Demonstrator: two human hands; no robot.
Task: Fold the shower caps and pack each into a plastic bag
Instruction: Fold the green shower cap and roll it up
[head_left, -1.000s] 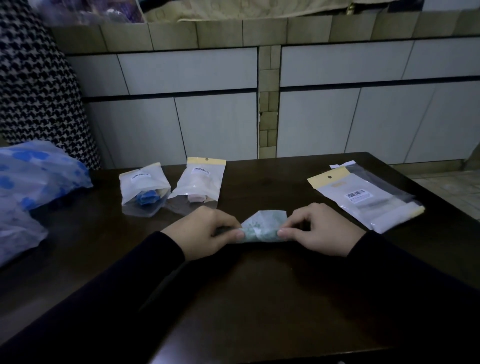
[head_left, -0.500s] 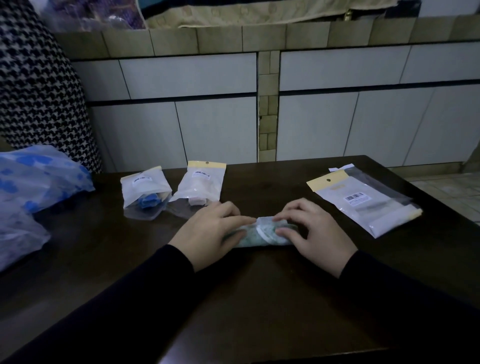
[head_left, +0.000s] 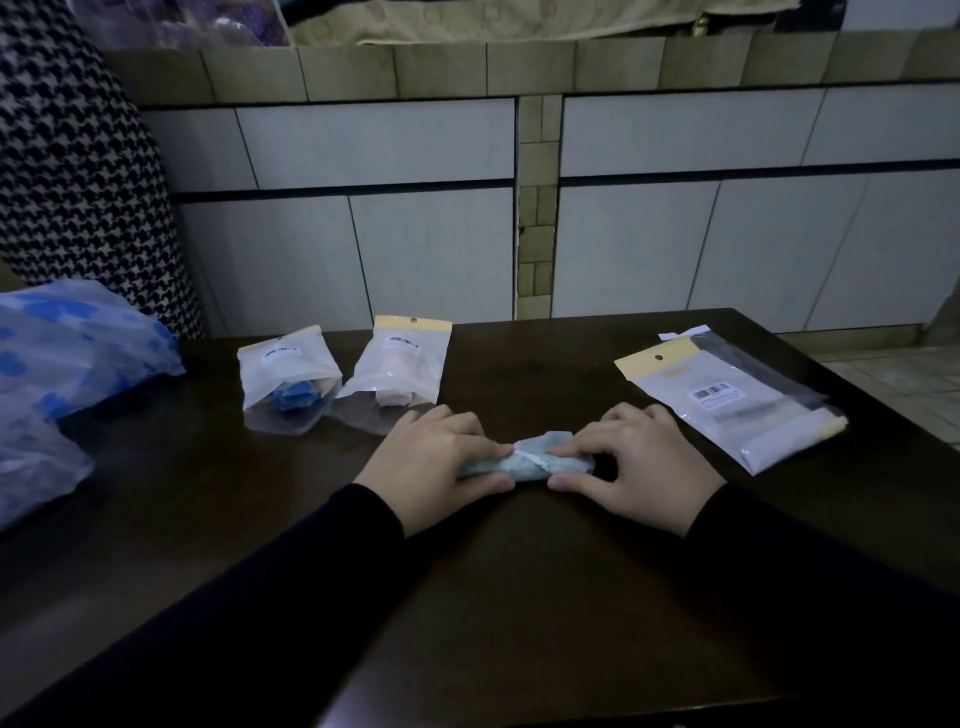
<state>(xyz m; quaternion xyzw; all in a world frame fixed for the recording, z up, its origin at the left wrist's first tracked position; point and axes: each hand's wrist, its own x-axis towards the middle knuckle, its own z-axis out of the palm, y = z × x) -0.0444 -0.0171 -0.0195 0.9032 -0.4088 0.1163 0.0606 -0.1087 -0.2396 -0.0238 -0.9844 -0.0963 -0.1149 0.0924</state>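
Left hand (head_left: 434, 460) and right hand (head_left: 636, 467) pinch opposite ends of the folded pale-green plastic shower cap (head_left: 524, 460) against the dark wooden table (head_left: 519, 597).

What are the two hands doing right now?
Left hand: fingers and thumb curled round one end of the green shower cap.
Right hand: fingers press the other end, thumb alongside.
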